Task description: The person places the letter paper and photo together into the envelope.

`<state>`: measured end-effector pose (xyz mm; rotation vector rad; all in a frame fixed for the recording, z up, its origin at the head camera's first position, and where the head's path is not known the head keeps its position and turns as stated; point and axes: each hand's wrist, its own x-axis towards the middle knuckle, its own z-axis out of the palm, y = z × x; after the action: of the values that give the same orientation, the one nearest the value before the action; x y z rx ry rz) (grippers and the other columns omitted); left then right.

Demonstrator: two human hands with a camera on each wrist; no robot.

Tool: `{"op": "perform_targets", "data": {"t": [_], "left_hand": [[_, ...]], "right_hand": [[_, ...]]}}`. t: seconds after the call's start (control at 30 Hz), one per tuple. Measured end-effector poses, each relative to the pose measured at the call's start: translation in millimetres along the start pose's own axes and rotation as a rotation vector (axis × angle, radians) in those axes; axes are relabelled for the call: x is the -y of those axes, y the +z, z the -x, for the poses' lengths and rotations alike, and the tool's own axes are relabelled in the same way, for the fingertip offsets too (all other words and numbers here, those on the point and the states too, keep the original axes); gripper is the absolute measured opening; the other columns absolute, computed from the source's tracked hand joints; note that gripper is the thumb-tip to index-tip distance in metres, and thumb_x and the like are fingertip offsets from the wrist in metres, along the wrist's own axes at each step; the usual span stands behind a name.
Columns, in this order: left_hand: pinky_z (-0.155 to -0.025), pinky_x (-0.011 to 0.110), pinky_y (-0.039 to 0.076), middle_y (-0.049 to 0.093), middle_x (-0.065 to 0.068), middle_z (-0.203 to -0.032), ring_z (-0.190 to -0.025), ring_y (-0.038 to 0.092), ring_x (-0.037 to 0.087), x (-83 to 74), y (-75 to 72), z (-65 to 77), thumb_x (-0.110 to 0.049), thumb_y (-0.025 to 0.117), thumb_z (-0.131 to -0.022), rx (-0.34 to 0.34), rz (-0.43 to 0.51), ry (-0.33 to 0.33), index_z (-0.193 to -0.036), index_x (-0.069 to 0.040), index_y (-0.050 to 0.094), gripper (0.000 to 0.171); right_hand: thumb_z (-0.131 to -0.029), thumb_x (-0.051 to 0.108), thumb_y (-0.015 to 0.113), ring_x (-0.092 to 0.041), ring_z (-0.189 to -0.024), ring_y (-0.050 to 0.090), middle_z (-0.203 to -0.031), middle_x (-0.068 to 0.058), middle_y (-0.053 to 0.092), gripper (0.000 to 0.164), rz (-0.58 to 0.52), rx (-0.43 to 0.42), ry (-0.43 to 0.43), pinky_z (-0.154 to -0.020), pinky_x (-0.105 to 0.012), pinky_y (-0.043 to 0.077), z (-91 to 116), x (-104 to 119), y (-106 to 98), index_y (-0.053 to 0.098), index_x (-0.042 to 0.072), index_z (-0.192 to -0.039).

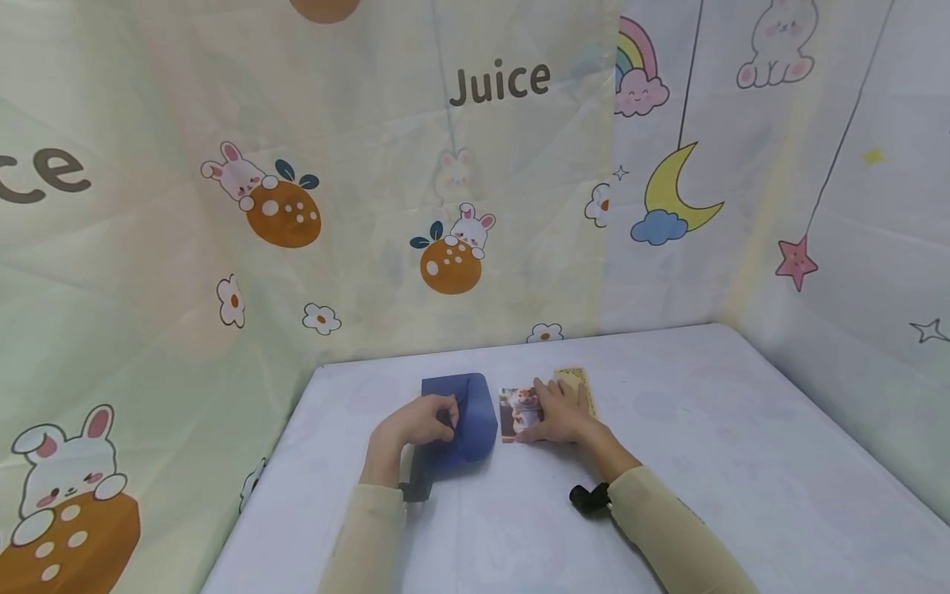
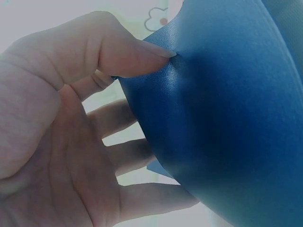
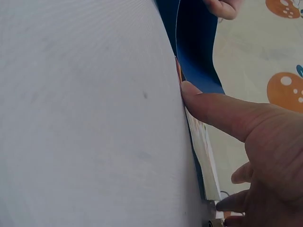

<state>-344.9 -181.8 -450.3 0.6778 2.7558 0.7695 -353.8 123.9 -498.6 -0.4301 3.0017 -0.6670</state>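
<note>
My left hand [image 1: 421, 421] pinches the raised edge of a blue paper envelope [image 1: 478, 425], left of centre on the table. In the left wrist view the thumb lies on the blue sheet's near face and the fingers reach behind it. Just right of the envelope is a small picture card [image 1: 514, 410] with a cartoon animal on it. Over that card's right part rests my right hand [image 1: 564, 412], thumb at the lower edge and fingers spread toward the far edge. A gold-patterned card [image 1: 571, 376] shows partly from behind these fingers.
The white-covered table [image 1: 668, 462] runs back to a printed cloth wall [image 1: 371, 206], with more cloth along both sides. Black wrist straps or mounts [image 1: 590, 499] sit under the forearms near the sleeves.
</note>
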Motion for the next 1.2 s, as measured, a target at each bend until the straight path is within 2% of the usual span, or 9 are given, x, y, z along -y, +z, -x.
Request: {"op": "perform_targets", "data": {"t": [0.2, 0.37, 0.43, 0.5, 0.6, 0.67, 0.83, 1.03, 1.2], "left_hand": [[-0.065, 0.035, 0.043, 0.061, 0.0, -0.09, -0.079, 0.056, 0.019, -0.3, -0.4, 0.2, -0.006, 0.074, -0.079, 0.004, -0.003, -0.009, -0.088, -0.021, 0.064, 0.02], [-0.063, 0.035, 0.043, 0.061, 0.0, -0.088, -0.076, 0.055, 0.019, -0.4, 0.2, 1.1, -0.006, 0.074, -0.079, 0.008, -0.005, -0.014, -0.089, -0.021, 0.064, 0.021], [-0.063, 0.035, 0.044, 0.065, 0.004, -0.095, -0.078, 0.057, 0.02, -0.4, 0.6, 1.1, -0.006, 0.074, -0.079, 0.007, -0.002, -0.015, -0.089, -0.021, 0.064, 0.021], [-0.064, 0.035, 0.044, 0.07, 0.01, -0.116, -0.084, 0.058, 0.021, -0.5, 0.7, 1.2, -0.006, 0.074, -0.079, 0.005, 0.003, -0.018, -0.088, -0.02, 0.064, 0.02], [-0.065, 0.035, 0.044, 0.059, 0.017, -0.148, -0.095, 0.06, 0.023, -0.6, 0.8, 1.1, -0.006, 0.075, -0.08, 0.001, 0.009, -0.026, -0.087, -0.02, 0.064, 0.019], [-0.065, 0.035, 0.044, 0.048, 0.019, -0.158, -0.1, 0.059, 0.025, -0.6, 0.8, 0.9, -0.007, 0.075, -0.08, 0.002, 0.011, -0.031, -0.087, -0.02, 0.064, 0.019], [-0.067, 0.035, 0.045, 0.047, 0.02, -0.158, -0.101, 0.059, 0.025, -0.3, 0.0, -0.2, -0.007, 0.075, -0.08, 0.006, 0.009, -0.026, -0.087, -0.02, 0.064, 0.018], [-0.065, 0.034, 0.045, 0.066, 0.012, -0.127, -0.086, 0.06, 0.023, 0.2, -0.5, -0.6, -0.007, 0.074, -0.081, 0.015, 0.0, -0.017, -0.089, -0.021, 0.064, 0.019], [-0.069, 0.035, 0.044, 0.06, 0.015, -0.145, -0.097, 0.059, 0.023, -1.1, 0.7, 0.7, -0.006, 0.075, -0.08, 0.009, 0.007, -0.023, -0.089, -0.02, 0.064, 0.02]], "right_hand": [[-0.071, 0.06, 0.088, -0.046, -0.153, 0.027, -0.162, -0.019, 0.041, 0.117, -0.014, -0.007, -0.021, -0.121, -0.071, -0.004, -0.1, 1.6, -1.7, 0.033, 0.011, -0.162], [-0.072, 0.054, 0.089, -0.046, -0.153, 0.029, -0.162, -0.016, 0.044, 0.117, -0.069, 0.013, -0.015, -0.121, -0.071, -0.007, 2.4, 5.7, -4.0, 0.031, 0.007, -0.162], [-0.074, 0.052, 0.089, -0.045, -0.152, 0.032, -0.161, -0.015, 0.046, 0.116, -0.081, 0.008, -0.01, -0.121, -0.07, -0.007, 2.8, 7.5, -3.7, 0.029, 0.006, -0.162], [-0.075, 0.053, 0.088, -0.044, -0.15, 0.035, -0.159, -0.015, 0.048, 0.116, -0.08, -0.011, -0.003, -0.121, -0.07, -0.006, 2.7, 9.7, -2.4, 0.028, 0.005, -0.163], [-0.077, 0.056, 0.086, -0.043, -0.148, 0.039, -0.157, -0.015, 0.051, 0.117, -0.061, -0.04, 0.017, -0.122, -0.069, -0.003, 1.8, 12.8, 1.0, 0.027, 0.005, -0.163], [-0.076, 0.058, 0.086, -0.044, -0.147, 0.039, -0.156, -0.015, 0.052, 0.118, -0.057, -0.05, 0.029, -0.122, -0.068, -0.003, 1.4, 15.3, 2.9, 0.026, 0.005, -0.163], [-0.071, 0.059, 0.089, -0.045, -0.147, 0.038, -0.157, -0.017, 0.05, 0.125, -0.033, -0.051, 0.041, -0.123, -0.067, 0.0, 1.2, 19.0, 5.2, 0.025, 0.005, -0.164], [-0.065, 0.062, 0.091, -0.049, -0.142, 0.039, -0.154, -0.023, 0.05, 0.13, 0.02, -0.068, 0.06, -0.12, -0.067, 0.014, -0.1, 19.3, 4.8, 0.027, 0.005, -0.163], [-0.063, 0.056, 0.094, -0.047, -0.139, 0.041, -0.15, -0.025, 0.051, 0.128, -0.005, -0.072, 0.067, -0.116, -0.067, 0.022, 0.5, 19.5, 3.2, 0.031, 0.007, -0.162]]}}
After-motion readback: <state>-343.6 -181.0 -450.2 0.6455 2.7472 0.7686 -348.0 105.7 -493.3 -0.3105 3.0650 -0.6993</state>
